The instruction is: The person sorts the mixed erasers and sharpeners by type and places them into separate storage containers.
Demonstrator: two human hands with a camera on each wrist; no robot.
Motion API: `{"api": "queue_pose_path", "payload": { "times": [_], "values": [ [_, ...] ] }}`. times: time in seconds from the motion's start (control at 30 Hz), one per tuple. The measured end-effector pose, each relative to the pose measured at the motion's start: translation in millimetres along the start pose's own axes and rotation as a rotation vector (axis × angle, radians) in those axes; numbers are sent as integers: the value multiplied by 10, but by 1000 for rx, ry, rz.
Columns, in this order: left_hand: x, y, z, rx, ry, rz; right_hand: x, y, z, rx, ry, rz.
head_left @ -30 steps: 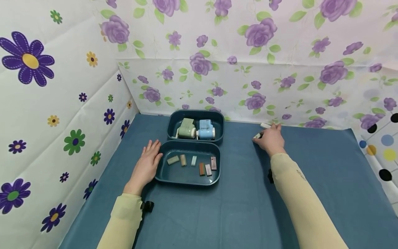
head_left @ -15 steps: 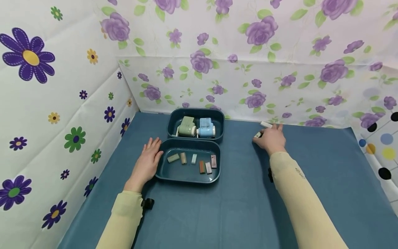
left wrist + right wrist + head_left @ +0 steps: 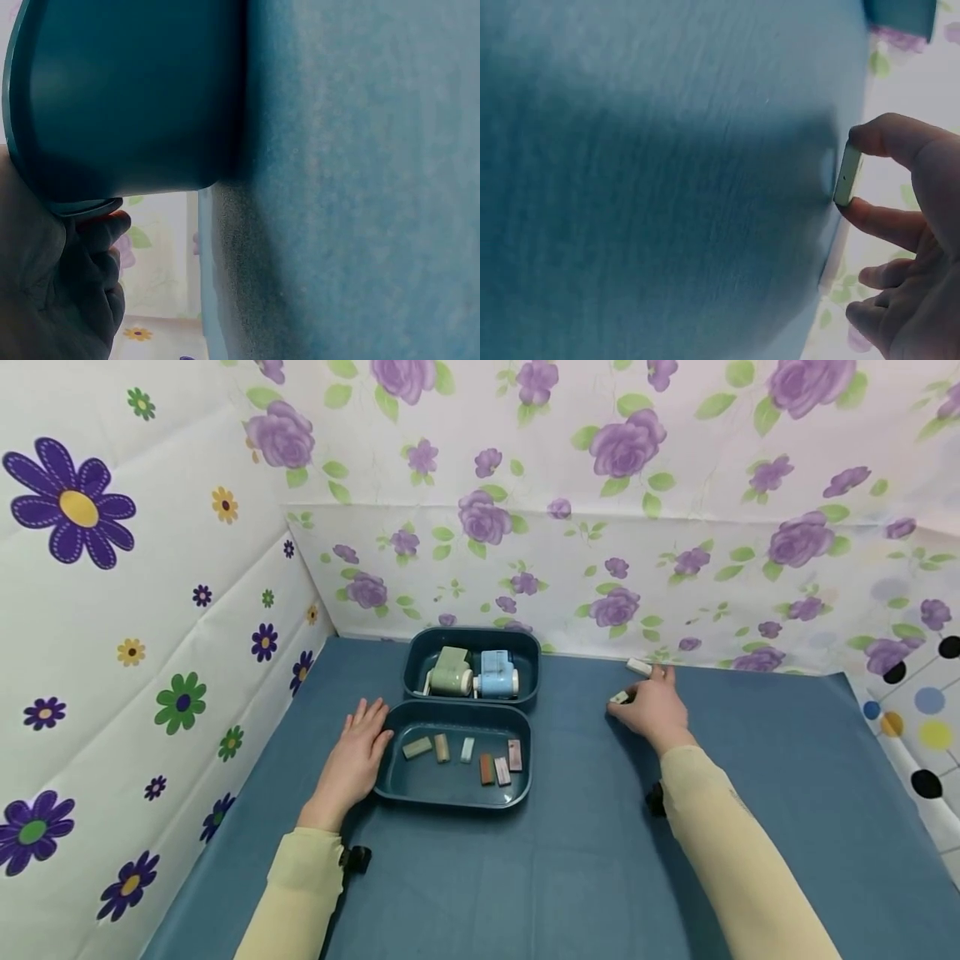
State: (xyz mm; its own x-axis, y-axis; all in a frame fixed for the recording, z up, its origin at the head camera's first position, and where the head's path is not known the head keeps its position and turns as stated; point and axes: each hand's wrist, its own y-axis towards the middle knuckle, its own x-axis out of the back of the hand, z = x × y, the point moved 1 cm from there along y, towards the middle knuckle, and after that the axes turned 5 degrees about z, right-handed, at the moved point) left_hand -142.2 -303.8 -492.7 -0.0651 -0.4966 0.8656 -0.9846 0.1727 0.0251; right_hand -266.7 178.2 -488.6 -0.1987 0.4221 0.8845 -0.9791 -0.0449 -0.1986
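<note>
- Near the tabletop's far edge, right of centre: right hand (image 3: 654, 708) is pinching a small pale block (image 3: 847, 175) between thumb and forefinger; the thin hold is risking a slip onto the blue cloth.
- A second pale block (image 3: 640, 667) is lying just beyond, against the wall, and could be getting knocked.
- Left hand (image 3: 357, 753) is resting flat, fingers straight, against the near tray (image 3: 450, 793), holding nothing.
- Far tray (image 3: 525, 647) is holding two rollers; nothing is blocking the way between.
</note>
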Motion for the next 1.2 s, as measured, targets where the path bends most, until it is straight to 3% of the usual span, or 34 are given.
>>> {"api": "queue_pose_path", "payload": {
  "times": [0.17, 0.3, 0.63, 1.0, 1.2],
  "values": [
    [-4, 19, 3, -5, 26, -10, 3, -115, 3, 26, 77, 26],
    [-12, 14, 14, 0, 27, -7, 32, -294, 121, 121, 118, 19],
    [-10, -32, 47, 6, 11, -4, -39, -763, 740, 376, 163, -24],
    [0, -2, 21, 13, 23, 2, -335, -960, 1293, 654, 58, -18],
    [4, 7, 15, 13, 34, 9, -486, -976, 1466, 737, 8, -16]
  ]
}}
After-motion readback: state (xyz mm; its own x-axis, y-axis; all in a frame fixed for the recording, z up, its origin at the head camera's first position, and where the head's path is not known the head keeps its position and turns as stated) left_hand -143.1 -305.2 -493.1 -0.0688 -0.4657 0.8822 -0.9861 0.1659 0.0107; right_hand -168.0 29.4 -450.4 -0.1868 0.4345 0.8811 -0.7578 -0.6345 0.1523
